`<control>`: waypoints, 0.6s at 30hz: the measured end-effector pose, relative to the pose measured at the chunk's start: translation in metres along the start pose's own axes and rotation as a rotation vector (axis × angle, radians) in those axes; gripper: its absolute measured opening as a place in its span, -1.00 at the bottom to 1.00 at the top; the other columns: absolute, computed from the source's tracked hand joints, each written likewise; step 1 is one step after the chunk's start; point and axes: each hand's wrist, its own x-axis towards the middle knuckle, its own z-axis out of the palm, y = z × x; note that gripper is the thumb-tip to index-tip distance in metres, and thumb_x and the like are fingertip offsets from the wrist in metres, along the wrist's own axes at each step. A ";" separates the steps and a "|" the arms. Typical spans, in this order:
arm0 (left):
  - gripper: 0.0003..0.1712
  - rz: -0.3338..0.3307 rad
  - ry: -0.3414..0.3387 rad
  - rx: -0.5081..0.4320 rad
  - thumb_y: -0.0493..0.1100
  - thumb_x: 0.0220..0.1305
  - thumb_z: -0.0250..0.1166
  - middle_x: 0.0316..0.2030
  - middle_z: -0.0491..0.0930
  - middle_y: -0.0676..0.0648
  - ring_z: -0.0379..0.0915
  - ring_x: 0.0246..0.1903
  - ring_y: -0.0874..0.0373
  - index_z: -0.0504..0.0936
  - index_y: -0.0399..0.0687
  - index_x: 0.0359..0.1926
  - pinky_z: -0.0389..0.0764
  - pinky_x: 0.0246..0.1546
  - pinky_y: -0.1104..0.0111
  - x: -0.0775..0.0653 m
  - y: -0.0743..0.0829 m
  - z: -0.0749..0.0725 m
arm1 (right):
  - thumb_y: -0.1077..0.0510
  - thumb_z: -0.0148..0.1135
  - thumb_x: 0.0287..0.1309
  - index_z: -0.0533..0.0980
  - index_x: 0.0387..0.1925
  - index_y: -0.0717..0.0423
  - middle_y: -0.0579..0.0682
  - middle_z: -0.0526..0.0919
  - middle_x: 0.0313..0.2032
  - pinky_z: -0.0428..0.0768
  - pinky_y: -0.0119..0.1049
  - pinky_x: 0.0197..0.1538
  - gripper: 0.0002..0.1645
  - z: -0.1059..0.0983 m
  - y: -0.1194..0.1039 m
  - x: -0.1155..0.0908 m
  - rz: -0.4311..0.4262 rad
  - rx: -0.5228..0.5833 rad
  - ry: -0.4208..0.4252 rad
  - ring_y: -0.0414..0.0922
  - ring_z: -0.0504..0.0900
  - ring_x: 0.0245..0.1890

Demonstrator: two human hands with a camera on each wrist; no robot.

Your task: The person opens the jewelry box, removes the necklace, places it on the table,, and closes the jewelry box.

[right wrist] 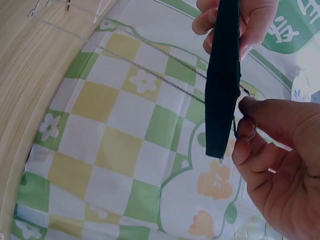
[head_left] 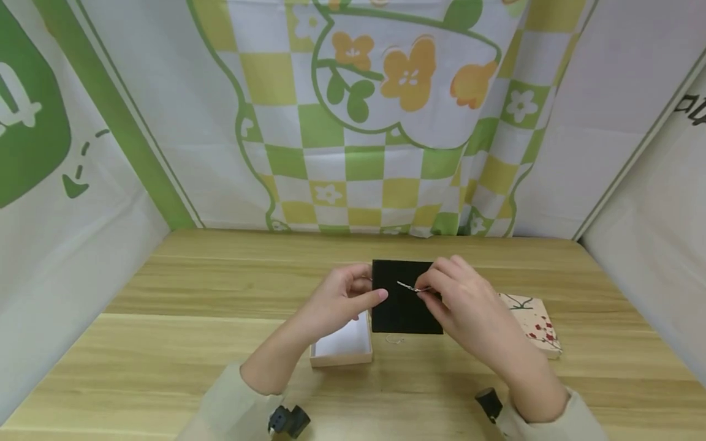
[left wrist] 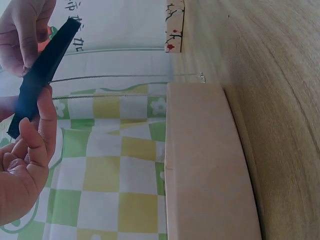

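My left hand grips the left edge of a thin black square pad, thumb on its face and fingers behind it. In front of the pad, my right hand pinches the silver end of a necklace between thumb and fingertips. A small ring shows at those fingertips in the right wrist view. Two thin strands of the necklace chain hang from behind the pad in the left wrist view. The chain's lower end reaches the wooden table, below the pad in the head view.
An open box base with a white inside stands under my left hand. Its cream lid, printed with red blossoms and branches, lies on the table beyond my right wrist. A checked curtain hangs behind the table's far edge.
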 end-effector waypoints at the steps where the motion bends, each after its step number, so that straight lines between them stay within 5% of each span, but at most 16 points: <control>1: -0.77 0.000 0.001 0.000 -0.17 0.38 0.24 -0.41 0.62 -0.04 0.30 -0.52 0.16 0.53 -0.22 -0.04 0.45 -0.50 0.39 0.000 0.000 0.000 | 0.40 0.47 -0.05 0.62 -0.38 0.09 -0.14 0.59 -0.38 0.51 -0.38 -0.34 -0.77 0.000 0.001 0.000 -0.004 0.007 0.001 -0.23 0.44 -0.34; 12: -0.80 -0.017 0.015 -0.007 -0.19 0.35 0.26 -0.45 0.66 -0.03 0.43 -0.51 0.19 0.60 -0.22 -0.10 0.43 -0.52 0.41 0.000 -0.002 0.003 | 0.37 0.44 0.01 0.60 -0.35 0.06 -0.18 0.62 -0.39 0.45 -0.47 -0.40 -0.79 0.000 0.006 0.000 -0.006 0.111 0.073 -0.29 0.43 -0.37; 18: -0.81 -0.019 0.006 0.023 -0.19 0.34 0.26 -0.67 0.45 0.05 0.29 -0.61 0.22 0.46 -0.17 -0.37 0.31 -0.55 0.45 -0.002 0.000 0.005 | 0.36 0.42 0.05 0.59 -0.34 0.05 -0.19 0.61 -0.40 0.44 -0.49 -0.44 -0.80 0.000 0.007 0.000 0.032 0.146 0.063 -0.33 0.42 -0.40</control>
